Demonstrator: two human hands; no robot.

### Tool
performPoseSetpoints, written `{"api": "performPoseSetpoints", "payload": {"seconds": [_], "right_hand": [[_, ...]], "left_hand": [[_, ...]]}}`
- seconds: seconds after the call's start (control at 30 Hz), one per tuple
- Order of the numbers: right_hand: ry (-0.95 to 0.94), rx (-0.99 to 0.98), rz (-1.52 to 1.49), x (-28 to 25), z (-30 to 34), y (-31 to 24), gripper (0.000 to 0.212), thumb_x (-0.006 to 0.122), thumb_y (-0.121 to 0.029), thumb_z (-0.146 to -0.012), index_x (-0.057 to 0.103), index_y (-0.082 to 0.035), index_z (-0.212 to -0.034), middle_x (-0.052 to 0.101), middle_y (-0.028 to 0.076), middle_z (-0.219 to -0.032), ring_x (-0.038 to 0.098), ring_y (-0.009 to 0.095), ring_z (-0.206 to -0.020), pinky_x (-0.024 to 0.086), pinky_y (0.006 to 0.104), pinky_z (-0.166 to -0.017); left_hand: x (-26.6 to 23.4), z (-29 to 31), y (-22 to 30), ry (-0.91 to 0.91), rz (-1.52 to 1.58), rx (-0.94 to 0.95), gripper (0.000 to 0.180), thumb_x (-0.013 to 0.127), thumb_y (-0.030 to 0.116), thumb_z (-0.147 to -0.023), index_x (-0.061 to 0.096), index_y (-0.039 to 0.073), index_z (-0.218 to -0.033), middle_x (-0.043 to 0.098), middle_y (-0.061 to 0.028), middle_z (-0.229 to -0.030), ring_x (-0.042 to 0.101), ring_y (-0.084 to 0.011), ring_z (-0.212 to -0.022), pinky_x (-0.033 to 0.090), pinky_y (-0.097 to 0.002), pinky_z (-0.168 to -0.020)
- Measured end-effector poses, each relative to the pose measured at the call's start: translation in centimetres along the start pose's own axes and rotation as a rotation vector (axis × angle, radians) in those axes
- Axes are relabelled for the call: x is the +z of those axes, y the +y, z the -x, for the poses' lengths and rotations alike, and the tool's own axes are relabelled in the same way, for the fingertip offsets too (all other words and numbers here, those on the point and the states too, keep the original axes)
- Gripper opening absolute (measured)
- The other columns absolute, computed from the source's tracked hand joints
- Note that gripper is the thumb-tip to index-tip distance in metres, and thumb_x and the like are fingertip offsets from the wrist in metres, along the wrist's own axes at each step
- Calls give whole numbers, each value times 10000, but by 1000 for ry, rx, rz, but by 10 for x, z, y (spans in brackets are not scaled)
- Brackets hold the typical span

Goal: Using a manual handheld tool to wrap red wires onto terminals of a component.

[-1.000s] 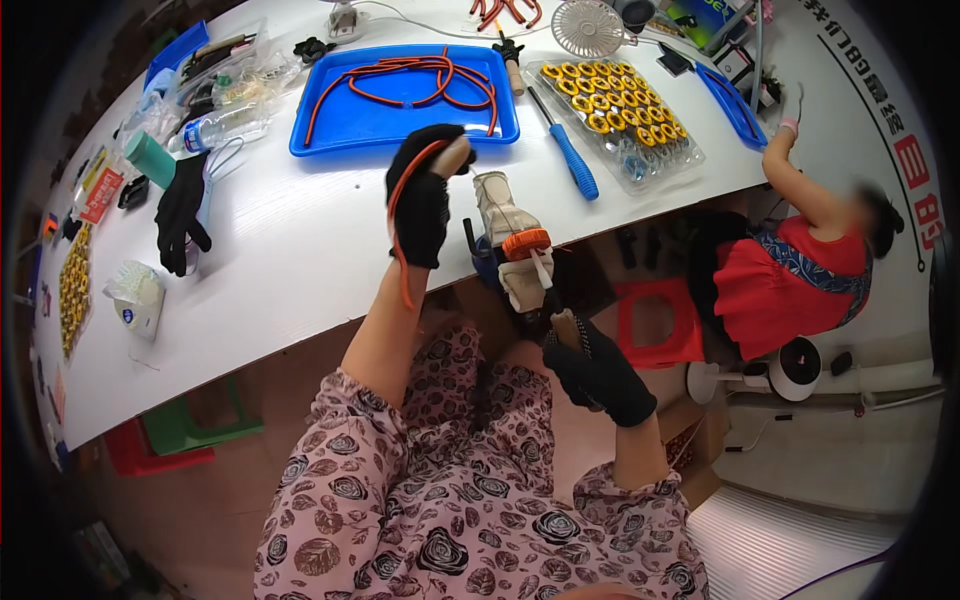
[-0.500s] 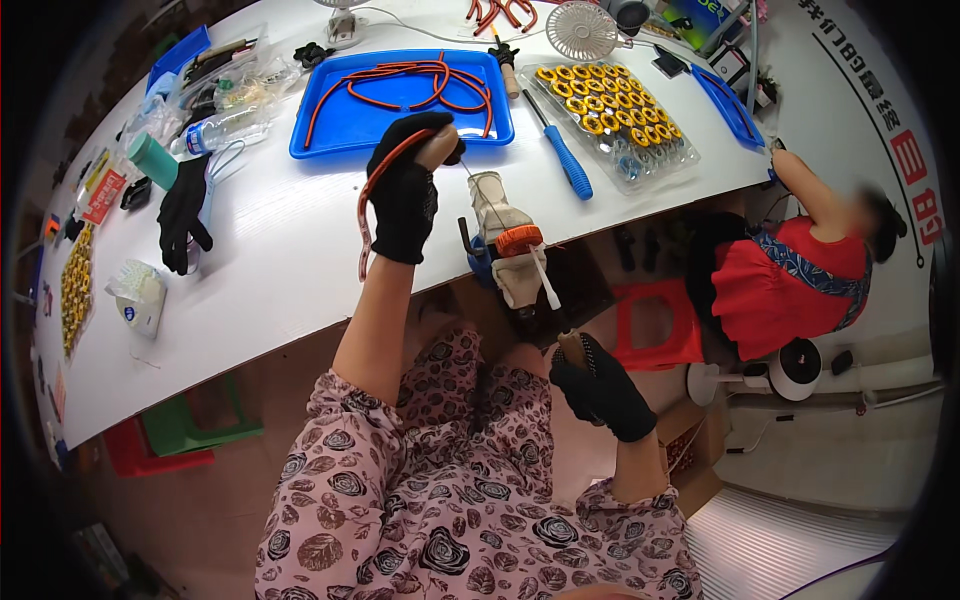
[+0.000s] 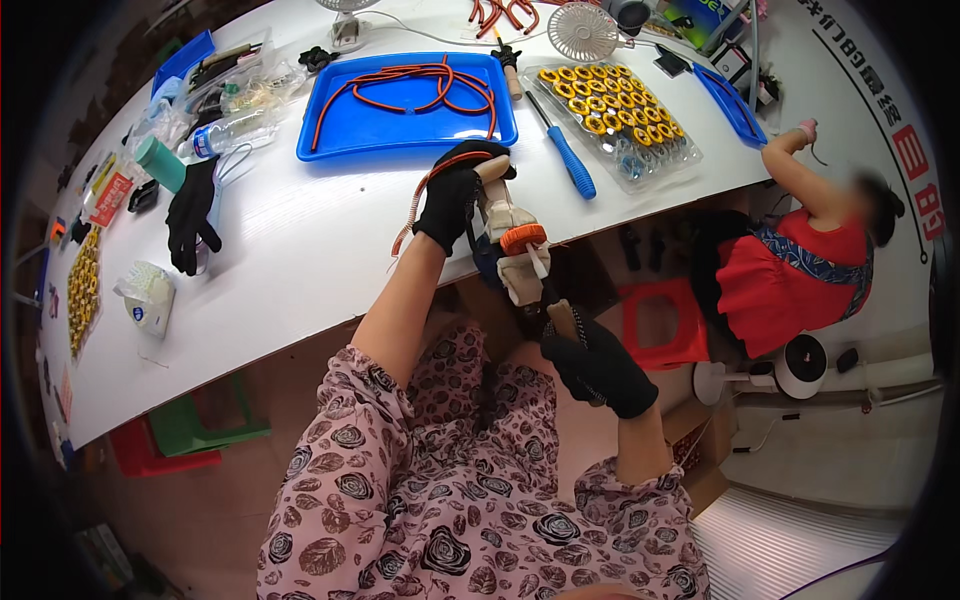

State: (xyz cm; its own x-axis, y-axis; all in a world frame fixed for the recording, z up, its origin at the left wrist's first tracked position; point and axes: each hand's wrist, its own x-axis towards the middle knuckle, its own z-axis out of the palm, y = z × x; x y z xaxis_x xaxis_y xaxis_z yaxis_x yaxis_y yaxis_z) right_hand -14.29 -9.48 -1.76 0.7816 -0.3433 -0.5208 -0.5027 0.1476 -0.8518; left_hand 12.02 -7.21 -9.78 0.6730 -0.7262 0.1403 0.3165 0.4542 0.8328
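At the table's front edge an orange ring-shaped coil (image 3: 524, 238) sits in a clamp with pale, cloth-like jaws (image 3: 522, 280). A white strip (image 3: 539, 262) sticks out of the ring toward my right hand. My left hand (image 3: 452, 205), in a black glove with bare fingertips, is closed at the clamp's far side. An orange-brown wire (image 3: 414, 207) runs over its back and hangs down beside the wrist. My right hand (image 3: 600, 368), also black-gloved, grips a tool with a brown handle (image 3: 566, 322) just below the clamp; the tool's tip is hard to make out.
A blue tray (image 3: 310, 120) holds long orange wires (image 3: 430, 78). Right of it lie a blue-handled screwdriver (image 3: 570, 160) and a clear pack of yellow rings (image 3: 610, 105). A black glove (image 3: 193, 215) and tissue pack (image 3: 150, 300) lie left. Another person (image 3: 795, 270) sits at right beside a red stool (image 3: 662, 320).
My left hand has moved right and nearer, down against the clamp, with the wire. My right hand and its tool have risen slightly toward the ring. The other person's hand has lifted off the table.
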Motion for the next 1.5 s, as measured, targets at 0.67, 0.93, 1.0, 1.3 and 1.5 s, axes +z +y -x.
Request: {"api": "performPoseSetpoints", "payload": {"seconds": [0.67,0.93,1.0,1.3,1.5], "right_hand": [[-196,256,-794,11,103,92,112,565,-151,-879,469,-94,-883,418,-25,-554,368,69,-377,267,200,-328],[-359,239,-1144,11,110,108,78,503,-133,-906,458,-77,-935,420,-4,-580,364,67,-371,275,189,-306],[-427,261,-1235,17,108,117,76,487,-142,-892,485,-92,-949,410,-17,-563,350,57,-348,278,185,-293],[-568,469,-2124,41,121,217,178,478,-251,-909,488,-80,-955,445,-33,-585,389,59,-365,300,193,-305],[-100,251,-1056,17,178,241,286,447,-321,-947,515,-66,-838,449,-32,-592,375,65,-373,292,208,-317]], "left_hand": [[53,160,22,-40,-1184,796,288,626,108,-802,599,88,-1088,571,-119,-1121,536,-299,-1036,438,-394,-862],[72,190,5,-64,-1030,523,282,576,208,-859,583,79,-1109,608,-123,-918,594,-293,-884,462,-378,-748],[81,207,-2,0,-912,391,289,535,252,-898,577,72,-1121,620,-127,-864,618,-283,-808,467,-366,-697],[60,233,-45,-183,-998,280,277,500,253,-931,609,70,-1107,630,-160,-960,615,-280,-872,476,-352,-742],[66,206,-14,35,-1183,740,281,545,70,-844,615,98,-1115,598,-111,-1107,596,-311,-916,479,-367,-798]]}}
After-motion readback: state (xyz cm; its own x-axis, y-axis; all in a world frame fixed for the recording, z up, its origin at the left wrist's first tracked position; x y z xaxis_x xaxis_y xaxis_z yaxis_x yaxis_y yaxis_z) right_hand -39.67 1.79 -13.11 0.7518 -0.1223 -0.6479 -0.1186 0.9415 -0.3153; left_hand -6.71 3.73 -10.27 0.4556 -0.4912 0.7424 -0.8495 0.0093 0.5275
